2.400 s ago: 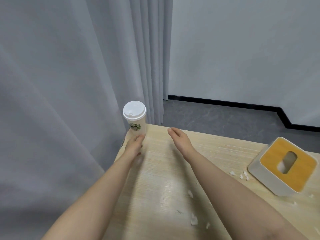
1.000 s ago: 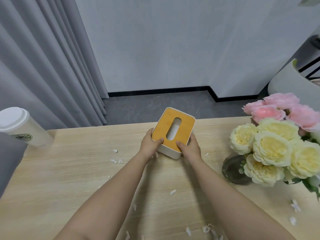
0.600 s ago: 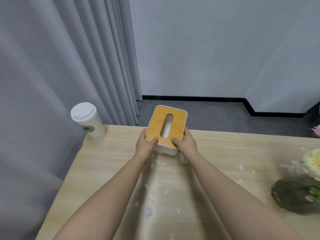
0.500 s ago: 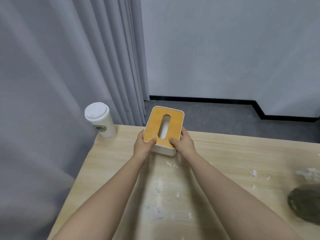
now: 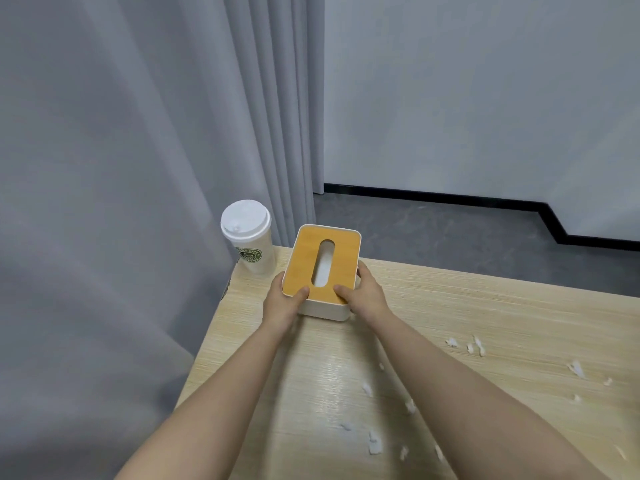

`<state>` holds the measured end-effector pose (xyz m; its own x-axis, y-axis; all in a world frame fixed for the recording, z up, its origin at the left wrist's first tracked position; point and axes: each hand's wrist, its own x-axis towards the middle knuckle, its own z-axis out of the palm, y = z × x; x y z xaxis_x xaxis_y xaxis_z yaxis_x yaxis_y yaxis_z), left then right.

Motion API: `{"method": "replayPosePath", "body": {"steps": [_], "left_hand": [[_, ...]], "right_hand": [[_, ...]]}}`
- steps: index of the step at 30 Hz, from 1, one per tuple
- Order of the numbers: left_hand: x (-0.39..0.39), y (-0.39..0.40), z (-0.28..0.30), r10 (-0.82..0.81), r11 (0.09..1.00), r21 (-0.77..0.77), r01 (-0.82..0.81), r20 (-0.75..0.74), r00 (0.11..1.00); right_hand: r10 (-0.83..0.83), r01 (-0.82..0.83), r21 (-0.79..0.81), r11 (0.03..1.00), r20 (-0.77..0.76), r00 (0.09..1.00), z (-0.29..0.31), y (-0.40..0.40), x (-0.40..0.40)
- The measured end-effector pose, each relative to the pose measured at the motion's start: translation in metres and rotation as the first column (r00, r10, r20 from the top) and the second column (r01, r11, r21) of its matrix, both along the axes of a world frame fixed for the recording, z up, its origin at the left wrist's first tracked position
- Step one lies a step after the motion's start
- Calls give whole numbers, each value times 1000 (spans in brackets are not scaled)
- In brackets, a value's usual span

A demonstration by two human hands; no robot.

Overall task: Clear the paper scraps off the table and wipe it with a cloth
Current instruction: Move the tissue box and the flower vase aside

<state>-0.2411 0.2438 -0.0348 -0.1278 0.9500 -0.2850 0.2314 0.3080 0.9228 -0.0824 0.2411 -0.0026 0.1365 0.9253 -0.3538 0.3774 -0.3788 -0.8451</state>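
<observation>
Head view: both forearms reach straight forward, toward 12 o'clock, over the wooden surface (image 5: 485, 306). The left hand (image 5: 280, 303) and right hand (image 5: 367, 294) grip the near end of a tissue box (image 5: 322, 271), thumbs curled onto its orange lid, the other fingers wrapped round its white sides. A lidded paper cup (image 5: 248, 237) stands just beside the box at 10 o'clock. Paper scraps (image 5: 374, 445) lie scattered on the surface at 4 to 5 o'clock of the box, well apart from it.
</observation>
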Motion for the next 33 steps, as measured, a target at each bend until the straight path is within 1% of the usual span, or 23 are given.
{"method": "replayPosePath", "body": {"steps": [3,6,10,11,13,15,16,19,22,25,28,33], "left_hand": [[1,-4,-1,19,1000,-14,-19,-11,1000],[1,-5,-3,4,1000,-18,-4,-23,1000],[-1,-3,1,-23,999,-38,21,-56,998],[-1,-4,2,-16,999,-30,14,-86,996],[0,-7,5,9,1000,22,-5,-219,976],[3,-16,7,12,995,95,27,-389,921],[6,-22,7,4,991,121,57,-448,894],[20,-44,10,-39,972,180,153,-517,855],[50,-67,16,-132,938,208,277,-526,840],[93,-92,23,-225,904,204,377,-522,823],[144,-121,28,-351,856,184,484,-480,804],[234,-172,31,-567,746,132,653,-389,726]], "right_hand": [[-4,4,-4,1000,7,1000,-4,-2,-2],[-9,9,-13,1000,24,1000,-5,-3,-3],[-11,11,-19,1000,-2,1000,1,-11,4],[-30,30,-16,999,-17,999,2,-15,8],[-86,86,5,996,-46,995,1,-25,17],[-116,118,44,992,-50,992,-2,-40,30],[-123,125,59,990,-39,992,-4,-49,39],[-161,162,92,983,-18,987,-5,-77,70],[-221,223,112,968,-29,975,-2,-108,105],[-266,268,135,954,-30,963,3,-146,143],[-329,329,156,931,-24,944,6,-188,184],[-469,461,171,871,9,883,5,-265,254]]}}
